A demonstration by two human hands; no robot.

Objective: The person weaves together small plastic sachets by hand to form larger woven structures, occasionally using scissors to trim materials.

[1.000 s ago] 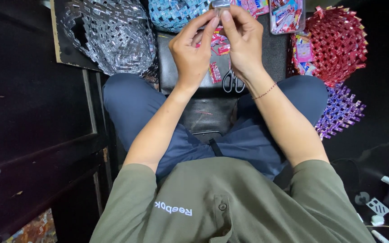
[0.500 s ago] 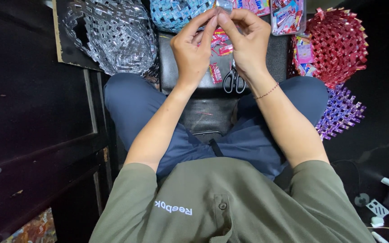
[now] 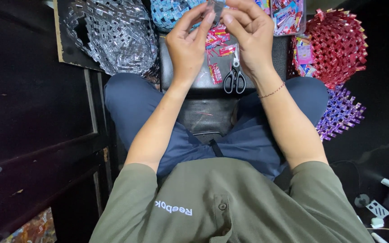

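My left hand (image 3: 189, 45) and my right hand (image 3: 248, 33) meet at the top of the view, fingertips pinched together on a small grey folded strip (image 3: 215, 7). Both hands hover above a dark stool top (image 3: 199, 76) between my knees. Pink and red wrapper pieces (image 3: 215, 49) lie on that top under my hands. A pair of scissors (image 3: 234, 77) with black handles lies just below my right hand.
A silver woven mat (image 3: 113, 33) lies at the upper left and a blue woven piece (image 3: 169, 11) at the top. At right sit a red woven basket (image 3: 336, 42), a purple woven piece (image 3: 341, 114) and a clear tray of wrappers (image 3: 287, 15). Dark furniture (image 3: 37, 135) stands at left.
Both hands have risen slightly toward the top of the view with the strip still pinched between them. The fingers shifted a little on it.
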